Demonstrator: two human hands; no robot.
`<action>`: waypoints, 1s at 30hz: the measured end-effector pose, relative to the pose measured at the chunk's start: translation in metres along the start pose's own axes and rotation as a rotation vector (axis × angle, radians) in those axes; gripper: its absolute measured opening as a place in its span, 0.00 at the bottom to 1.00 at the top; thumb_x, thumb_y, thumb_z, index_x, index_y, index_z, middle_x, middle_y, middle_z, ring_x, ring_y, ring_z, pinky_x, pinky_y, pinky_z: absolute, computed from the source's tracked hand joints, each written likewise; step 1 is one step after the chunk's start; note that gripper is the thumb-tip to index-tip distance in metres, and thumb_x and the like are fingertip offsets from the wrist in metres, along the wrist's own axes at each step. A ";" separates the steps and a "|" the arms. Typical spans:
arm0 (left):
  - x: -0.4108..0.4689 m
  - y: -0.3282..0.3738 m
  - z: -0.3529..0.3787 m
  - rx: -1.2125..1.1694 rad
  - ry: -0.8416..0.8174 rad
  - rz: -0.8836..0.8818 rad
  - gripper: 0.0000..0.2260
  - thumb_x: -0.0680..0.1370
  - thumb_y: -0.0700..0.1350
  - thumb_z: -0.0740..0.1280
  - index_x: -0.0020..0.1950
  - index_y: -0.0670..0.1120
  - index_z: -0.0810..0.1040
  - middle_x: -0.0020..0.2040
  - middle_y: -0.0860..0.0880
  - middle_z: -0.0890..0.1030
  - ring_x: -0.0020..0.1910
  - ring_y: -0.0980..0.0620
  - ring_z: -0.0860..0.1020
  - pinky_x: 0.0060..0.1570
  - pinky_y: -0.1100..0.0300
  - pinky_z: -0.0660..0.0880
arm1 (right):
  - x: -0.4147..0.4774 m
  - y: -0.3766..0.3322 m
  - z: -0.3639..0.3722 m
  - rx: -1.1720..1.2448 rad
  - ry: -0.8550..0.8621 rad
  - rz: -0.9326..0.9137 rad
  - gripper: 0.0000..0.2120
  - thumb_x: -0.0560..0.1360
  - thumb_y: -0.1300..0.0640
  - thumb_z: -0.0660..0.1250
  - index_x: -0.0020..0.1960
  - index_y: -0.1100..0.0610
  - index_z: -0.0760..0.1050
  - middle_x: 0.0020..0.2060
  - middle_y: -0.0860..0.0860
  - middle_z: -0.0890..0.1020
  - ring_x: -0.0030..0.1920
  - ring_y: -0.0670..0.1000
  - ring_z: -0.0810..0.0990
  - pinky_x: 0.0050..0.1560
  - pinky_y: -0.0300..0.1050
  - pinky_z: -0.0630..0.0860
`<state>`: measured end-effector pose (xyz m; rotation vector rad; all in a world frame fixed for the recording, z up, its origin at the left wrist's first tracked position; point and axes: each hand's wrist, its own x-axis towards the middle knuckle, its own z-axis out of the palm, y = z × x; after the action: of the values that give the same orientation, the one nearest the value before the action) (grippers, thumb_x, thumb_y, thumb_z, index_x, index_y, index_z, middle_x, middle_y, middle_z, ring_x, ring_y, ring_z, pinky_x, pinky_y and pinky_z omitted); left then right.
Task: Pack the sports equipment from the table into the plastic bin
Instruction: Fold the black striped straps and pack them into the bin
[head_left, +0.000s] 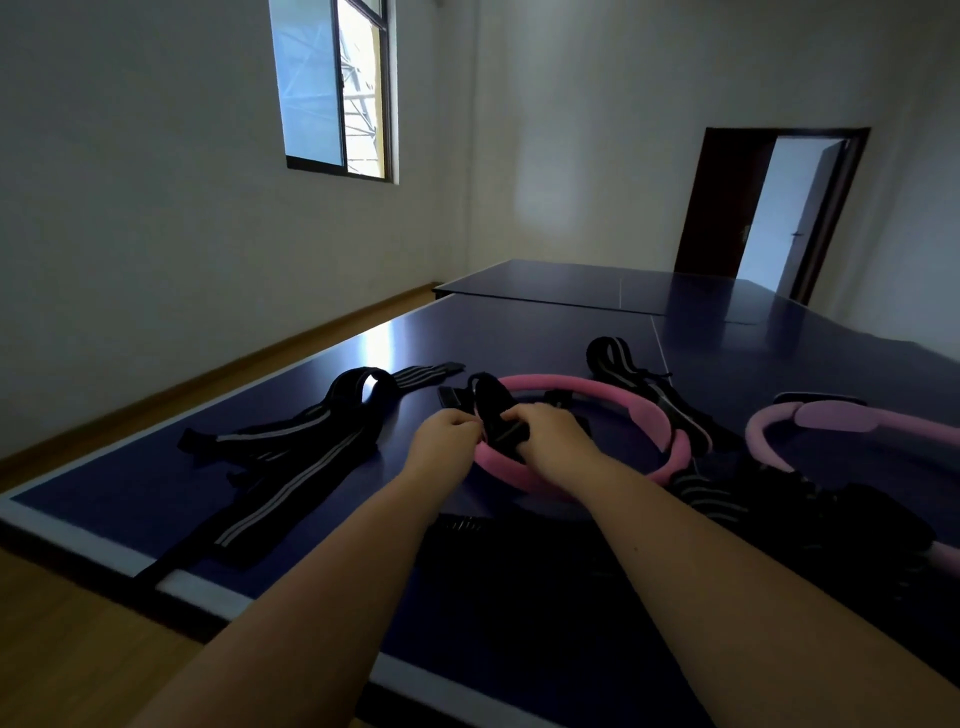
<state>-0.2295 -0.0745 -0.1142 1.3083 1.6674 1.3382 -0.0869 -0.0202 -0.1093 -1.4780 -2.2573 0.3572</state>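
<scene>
A pink foam ring (639, 405) lies on the blue table (519, 332) in front of me. A black strap (491, 405) is draped over the ring's near-left side. My left hand (444, 434) pinches that strap at its left edge, and my right hand (553, 434) grips it from the right, both hands over the ring. A long black strap with grey stripes (291, 457) lies to the left. Another striped strap (631, 371) lies behind the ring. A second, paler pink ring (852, 421) sits at the right. No plastic bin is in view.
A dark black item (519, 571) lies on the table between my forearms, its shape unclear. More black straps (727, 493) are piled at the right. The table's near-left edge borders wooden floor (78, 649). A window and an open door are in the far walls.
</scene>
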 end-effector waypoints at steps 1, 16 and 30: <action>0.005 -0.001 0.003 0.002 -0.005 -0.010 0.09 0.76 0.36 0.63 0.39 0.46 0.79 0.38 0.44 0.79 0.39 0.47 0.73 0.40 0.53 0.69 | 0.007 0.004 0.004 -0.038 -0.025 -0.017 0.25 0.75 0.65 0.63 0.69 0.48 0.74 0.65 0.52 0.77 0.64 0.57 0.74 0.65 0.53 0.72; 0.037 -0.019 0.013 -0.112 -0.053 -0.080 0.15 0.75 0.35 0.62 0.37 0.50 0.82 0.37 0.47 0.82 0.40 0.46 0.79 0.46 0.50 0.76 | 0.031 0.013 -0.001 0.101 0.171 -0.062 0.10 0.77 0.56 0.68 0.48 0.51 0.66 0.50 0.51 0.73 0.48 0.54 0.73 0.46 0.48 0.71; -0.012 0.026 0.016 -0.373 -0.155 -0.108 0.15 0.81 0.43 0.61 0.68 0.52 0.72 0.51 0.48 0.80 0.49 0.48 0.79 0.46 0.53 0.75 | -0.040 -0.033 -0.099 1.110 0.264 0.017 0.11 0.79 0.58 0.65 0.40 0.54 0.67 0.35 0.50 0.74 0.37 0.49 0.73 0.41 0.45 0.70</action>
<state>-0.2031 -0.0803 -0.0954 1.0581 1.2890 1.3659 -0.0527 -0.0711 -0.0156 -0.8504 -1.3818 1.1094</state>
